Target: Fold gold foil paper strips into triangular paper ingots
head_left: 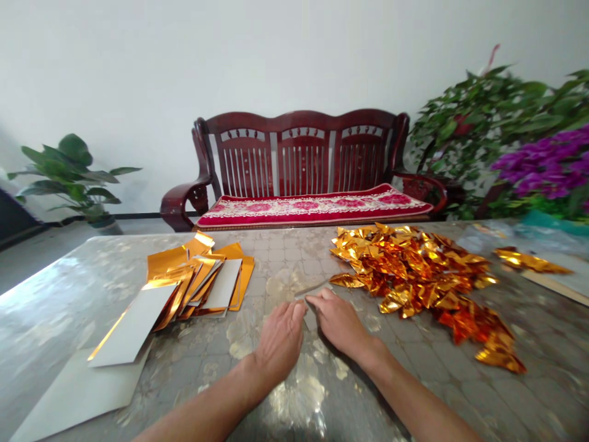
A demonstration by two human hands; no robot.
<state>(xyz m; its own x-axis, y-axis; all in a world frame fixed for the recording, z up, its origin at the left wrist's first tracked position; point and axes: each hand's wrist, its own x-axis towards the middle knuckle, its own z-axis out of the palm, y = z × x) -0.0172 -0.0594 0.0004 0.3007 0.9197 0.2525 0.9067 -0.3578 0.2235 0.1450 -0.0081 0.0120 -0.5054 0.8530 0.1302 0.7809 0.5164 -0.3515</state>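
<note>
My left hand [282, 334] and my right hand [338, 319] meet over the middle of the table, fingers closed on one small sheet of foil paper [311, 318]. Its pale grey side shows between my hands, and a thin folded strip sticks out beyond the fingertips. My fingers hide most of the sheet. On the left lies a loose stack of gold foil paper [196, 276], some sheets white side up. To the right of my hands is a heap of folded gold foil pieces [414, 264], pointed at the ends.
A larger pale sheet [83, 393] lies at the table's front left. Further right are a single folded foil piece [534, 261], a board [559, 283] and clear plastic [488, 234]. Behind the patterned table [257, 380] stand a wooden bench [301, 153] and potted plants [76, 175].
</note>
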